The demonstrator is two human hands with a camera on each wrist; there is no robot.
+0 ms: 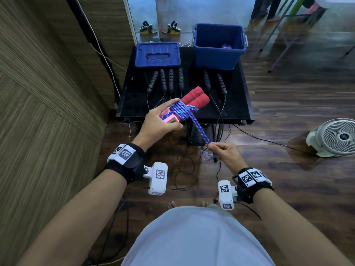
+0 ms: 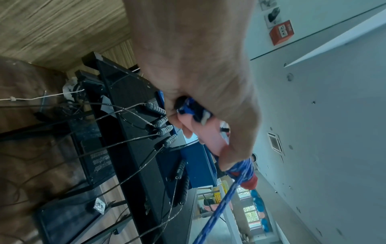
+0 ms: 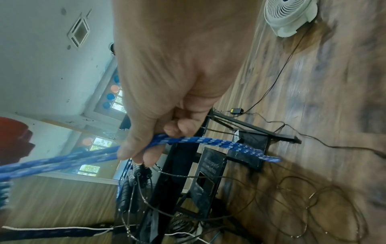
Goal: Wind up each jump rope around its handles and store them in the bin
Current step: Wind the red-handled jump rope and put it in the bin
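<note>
My left hand (image 1: 159, 121) grips a pair of red foam handles (image 1: 196, 97) with pink ends, held together above the black table's front edge. A blue patterned rope (image 1: 182, 111) is wound several times around their middle. One doubled strand (image 1: 199, 129) runs down to my right hand (image 1: 221, 150), which pinches it between thumb and fingers (image 3: 133, 148); the rope's loop end (image 3: 250, 150) sticks out past them. The left wrist view shows the pink handle (image 2: 208, 138) in my curled fingers. The blue bin (image 1: 219, 47) stands open at the table's far right with something purple inside.
Several black-handled jump ropes (image 1: 171, 80) lie side by side on the black table (image 1: 236, 104), their thin cords hanging over the front onto the wooden floor (image 1: 184, 169). The bin's blue lid (image 1: 157, 54) lies at the far left. A white fan (image 1: 334, 137) sits on the floor to the right.
</note>
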